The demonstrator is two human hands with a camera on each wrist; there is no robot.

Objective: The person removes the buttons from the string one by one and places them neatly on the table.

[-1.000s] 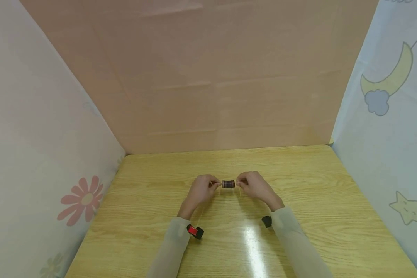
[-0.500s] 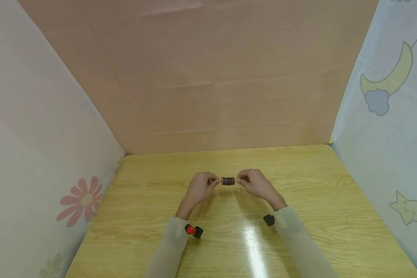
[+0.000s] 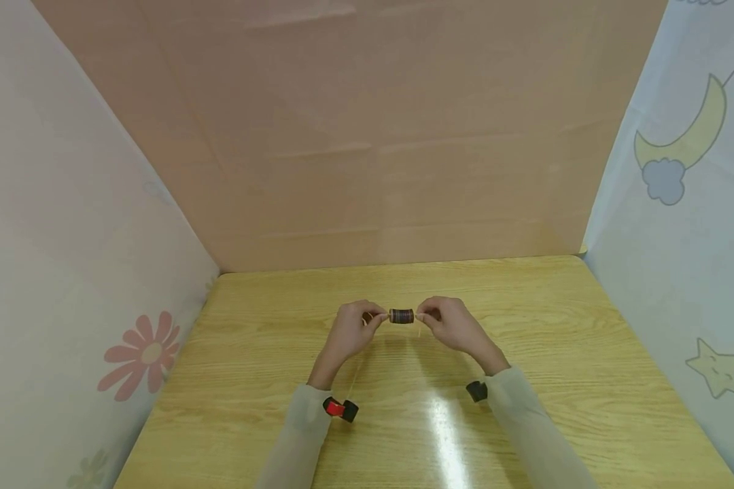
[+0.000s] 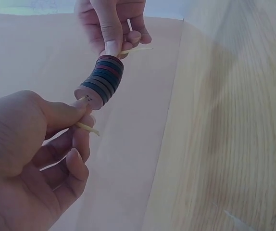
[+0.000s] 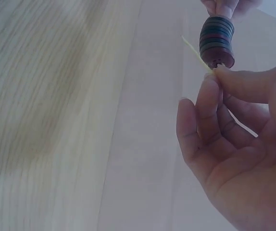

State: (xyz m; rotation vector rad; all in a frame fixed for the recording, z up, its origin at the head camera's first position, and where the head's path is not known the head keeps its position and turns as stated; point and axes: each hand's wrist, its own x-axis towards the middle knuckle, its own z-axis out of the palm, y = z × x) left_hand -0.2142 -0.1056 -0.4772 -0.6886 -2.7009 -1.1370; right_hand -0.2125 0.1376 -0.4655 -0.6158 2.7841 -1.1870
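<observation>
Basically: curved stack of dark, multicoloured round discs, strung and held up

Left hand pinches thin pale-yellow cord at one end of the stack; right hand pinches it at the other. Stack sits between them, over the pale wood-grain table. Cord inside discs is hidden; pinch spots partly covered. Disc count and material hard to tell. Each hand is cut off in its own wrist view.

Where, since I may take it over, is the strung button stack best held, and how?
Probably round its middle, from above: the button stack runs crosswise, its rounded side bare, while the left hand and right hand pinch the yellow cord at its ends.
</observation>
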